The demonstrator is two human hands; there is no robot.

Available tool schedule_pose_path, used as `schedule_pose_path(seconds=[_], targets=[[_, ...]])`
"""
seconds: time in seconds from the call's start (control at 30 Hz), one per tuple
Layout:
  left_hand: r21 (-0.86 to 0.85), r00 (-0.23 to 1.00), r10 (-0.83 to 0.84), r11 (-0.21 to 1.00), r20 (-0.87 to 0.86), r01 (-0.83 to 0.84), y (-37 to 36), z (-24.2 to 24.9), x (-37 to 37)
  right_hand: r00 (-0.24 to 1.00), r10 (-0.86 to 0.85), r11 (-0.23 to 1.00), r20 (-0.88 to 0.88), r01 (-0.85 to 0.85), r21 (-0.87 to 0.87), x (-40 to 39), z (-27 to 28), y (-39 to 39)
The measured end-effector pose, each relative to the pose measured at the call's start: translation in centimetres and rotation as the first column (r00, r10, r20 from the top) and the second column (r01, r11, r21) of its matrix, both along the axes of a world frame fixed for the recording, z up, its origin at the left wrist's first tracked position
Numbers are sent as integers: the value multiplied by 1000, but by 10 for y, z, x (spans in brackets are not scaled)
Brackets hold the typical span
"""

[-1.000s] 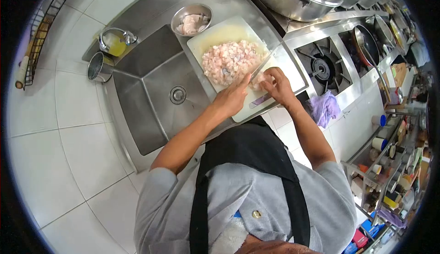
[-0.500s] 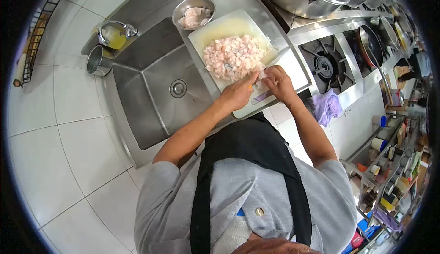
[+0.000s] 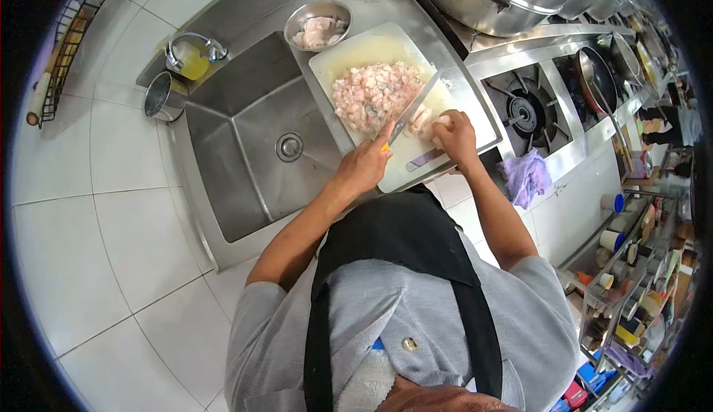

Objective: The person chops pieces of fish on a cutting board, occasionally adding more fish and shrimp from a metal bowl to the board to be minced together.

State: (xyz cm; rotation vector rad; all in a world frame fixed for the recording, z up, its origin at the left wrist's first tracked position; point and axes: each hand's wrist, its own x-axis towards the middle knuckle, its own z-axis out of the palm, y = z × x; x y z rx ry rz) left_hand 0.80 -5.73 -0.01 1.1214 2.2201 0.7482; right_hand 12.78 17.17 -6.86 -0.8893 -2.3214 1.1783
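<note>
My left hand (image 3: pixel 362 165) is closed round the orange handle of a knife (image 3: pixel 414 107), whose blade slants up and right over the white cutting board (image 3: pixel 375 39). Left of the blade lies a heap of chopped pale pink meat or seafood (image 3: pixel 375 94). On the blade's right, my right hand (image 3: pixel 456 141) has its fingers closed on a pale piece (image 3: pixel 444 121) at the board's right side. More pale strips (image 3: pixel 422 121) lie between the blade and that hand. Above the board, a metal bowl (image 3: pixel 343 9) holds larger pale pieces.
At left is a steel sink (image 3: pixel 245 144) with a faucet (image 3: pixel 197 37) and a metal cup (image 3: pixel 165 98). To the right are a burner (image 3: pixel 525 110), a pan (image 3: pixel 596 78), a large pot (image 3: pixel 490 11) and a purple cloth (image 3: pixel 526 177). Loaded shelves (image 3: pixel 594 263) stand lower right.
The knife blade, hidden earlier, now shows over the board, slanting up. My left hand has moved left and down, away from my right hand, which has shifted slightly right. The view has shifted slightly.
</note>
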Motion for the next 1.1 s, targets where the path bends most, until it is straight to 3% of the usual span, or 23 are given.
schedule_pose_path(seconds=[0.07, 0.1, 0.2, 0.37, 0.47, 0.5, 0.53, 0.6, 0.7, 0.8, 0.93, 1.1], targets=[[10, 1000, 9, 1000, 19, -10, -3, 3, 2, 999, -43, 989, 13, 44, -140, 2, -4, 14], [19, 1000, 10, 1000, 26, -11, -2, 7, 2, 998, -57, 907, -36, 37, -419, 3, 5, 18], [29, 999, -47, 998, 17, 47, -5, 21, 10, 992, -109, 777, -60, 47, -628, 6, 32, 18], [-68, 995, -93, 993, -21, 92, 0, -3, 15, 1000, -25, 679, -14, 7, -734, 15, 38, 20], [-76, 996, -75, 995, -43, 72, 5, -14, 11, 1000, -7, 728, 14, 15, -686, -2, 26, 8], [-69, 997, -67, 996, -39, 64, 5, -16, 10, 981, 27, 863, 191, 74, -500, -7, 38, 2], [-52, 997, -67, 997, -38, 65, 4, -19, 9, 962, -30, 1000, 273, 32, -1, -7, 26, -1], [-14, 997, -66, 998, -40, 66, 5, -20, 5, 991, -118, 965, -60, 129, 229, -2, 19, -7], [-41, 995, -86, 996, -57, 84, 5, -16, 4, 985, 87, 996, -148, -82, 38, 15, 30, -11], [20, 998, -60, 998, -31, 60, 2, 2, 6, 987, 115, 992, -110, -108, 69, 12, 3, -17], [-108, 994, -98, 990, -51, 92, -5, 62, 11, 987, 32, 998, -156, -24, 52, 2, 6, -24], [-247, 978, -209, 949, -25, 197, -19, 68, 18, 969, 229, 962, -92, -211, 173, 8, 20, -14]])
